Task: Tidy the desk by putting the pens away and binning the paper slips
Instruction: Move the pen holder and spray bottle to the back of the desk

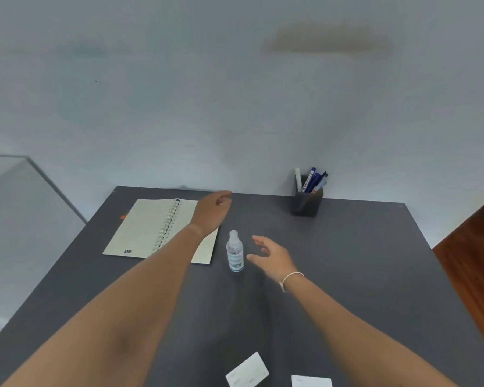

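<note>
Head view: dark grey desk against a pale wall. Left hand is stretched out far, above the right page of an open spiral notebook. Its fingers are curled inward, and I can't tell if they pinch anything; nothing is visible in the grip. Right hand hovers just right of a small clear bottle, not touching it. Its fingers are spread and loosely bent, thumb pointing at the bottle, holding nothing. A thin white band sits on the right wrist.

The bottle stands upright, mid-desk, just off the near right corner of the notebook. The notebook lies flat on the far left part of the desk, with a small orange bit showing at its left edge, too blurred to identify.

Pens are all standing in a dark square holder at the far right of the desk, by the wall: several blue or dark ones plus a white one. No pens are loose on the desk surface.

Paper slips: two white ones lie flat at the near edge, one tilted and one to its right, cut off by the frame. They lie apart from each other and well apart from both hands.
</note>
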Demonstrator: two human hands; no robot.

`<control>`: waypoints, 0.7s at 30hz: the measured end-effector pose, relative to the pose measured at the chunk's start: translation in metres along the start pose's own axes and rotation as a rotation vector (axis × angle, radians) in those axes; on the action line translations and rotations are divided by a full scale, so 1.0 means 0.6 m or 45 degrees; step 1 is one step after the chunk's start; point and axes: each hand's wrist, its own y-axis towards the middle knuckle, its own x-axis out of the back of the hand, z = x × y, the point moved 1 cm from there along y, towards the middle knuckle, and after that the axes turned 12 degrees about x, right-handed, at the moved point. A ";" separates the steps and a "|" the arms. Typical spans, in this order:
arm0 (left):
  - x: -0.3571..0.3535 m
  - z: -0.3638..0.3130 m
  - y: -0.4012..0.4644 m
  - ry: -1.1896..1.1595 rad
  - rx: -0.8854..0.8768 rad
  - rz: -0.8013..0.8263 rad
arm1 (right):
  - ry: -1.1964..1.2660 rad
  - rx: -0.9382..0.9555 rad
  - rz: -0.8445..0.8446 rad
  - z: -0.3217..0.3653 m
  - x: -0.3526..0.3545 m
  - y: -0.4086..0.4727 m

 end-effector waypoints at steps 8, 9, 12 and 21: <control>0.004 0.127 0.014 0.043 0.124 0.087 | -0.099 0.082 -0.039 0.005 -0.066 0.017; 0.000 0.137 0.016 0.056 0.126 0.101 | -0.080 0.092 -0.067 0.004 -0.069 0.021; -0.010 0.156 0.024 0.094 0.108 0.143 | -0.023 0.078 -0.115 0.002 -0.072 0.030; -0.074 0.144 0.043 0.314 -0.192 0.190 | 0.084 0.008 -0.360 -0.007 0.027 0.052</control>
